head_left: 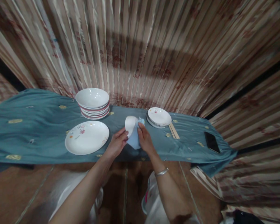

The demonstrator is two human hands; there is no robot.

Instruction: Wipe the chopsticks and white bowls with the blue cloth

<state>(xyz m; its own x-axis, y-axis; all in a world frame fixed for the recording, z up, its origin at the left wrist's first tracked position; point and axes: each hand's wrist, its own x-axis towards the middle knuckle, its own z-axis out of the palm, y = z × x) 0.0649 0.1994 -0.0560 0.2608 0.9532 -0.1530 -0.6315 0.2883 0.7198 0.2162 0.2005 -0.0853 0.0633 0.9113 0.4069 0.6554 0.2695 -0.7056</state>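
Note:
Above the middle of the cloth-covered table, my left hand grips a small white bowl by its lower left side. The bowl is tilted, and part of it lies behind a light blue cloth. My right hand, with a silver bangle on the wrist, is closed on that cloth and presses it against the bowl's right side. Left of my hands, a large white oval plate with a floral pattern lies flat. A stack of small flowered plates stands just beyond my right hand.
Behind the oval plate rises a stack of white bowls and red-rimmed dishes. Wooden chopsticks lie beside the small plates. A black phone rests near the right end of the teal tablecloth. Pleated curtains hang close behind the table.

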